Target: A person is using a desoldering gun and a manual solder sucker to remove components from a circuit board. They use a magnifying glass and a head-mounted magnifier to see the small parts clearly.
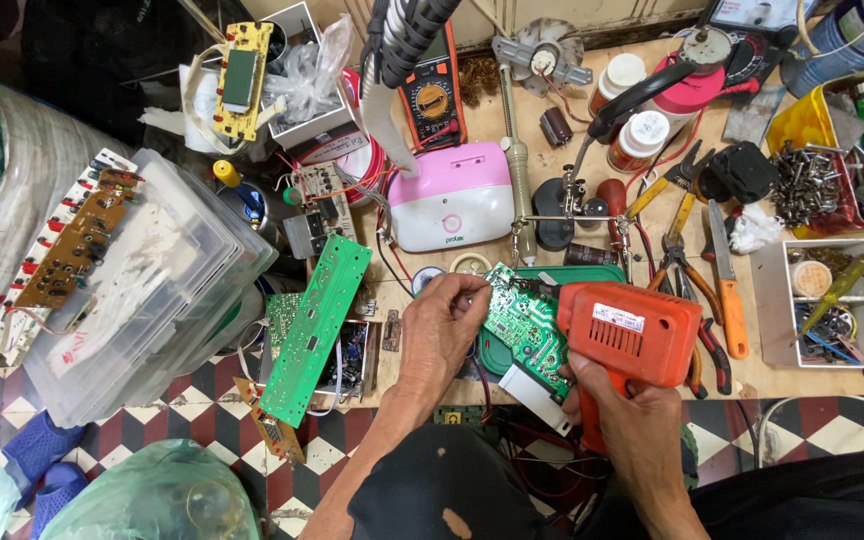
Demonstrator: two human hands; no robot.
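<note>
My left hand (442,325) grips the left edge of a small green circuit board (520,322) and holds it tilted above the bench's front edge. My right hand (620,408) is closed around the handle of an orange pistol-shaped soldering gun (630,332). The gun's nose points left and reaches onto the top of the board. A white connector block (532,392) hangs from the board's lower edge. A teal lid (592,273) lies under the board.
A long green circuit board (314,328) leans at the bench's left. A pink-and-white box (452,196), a multimeter (433,98), pliers (680,262), an orange-handled knife (727,290) and trays of screws (802,180) crowd the wooden bench. Clear plastic bins (142,290) stand left.
</note>
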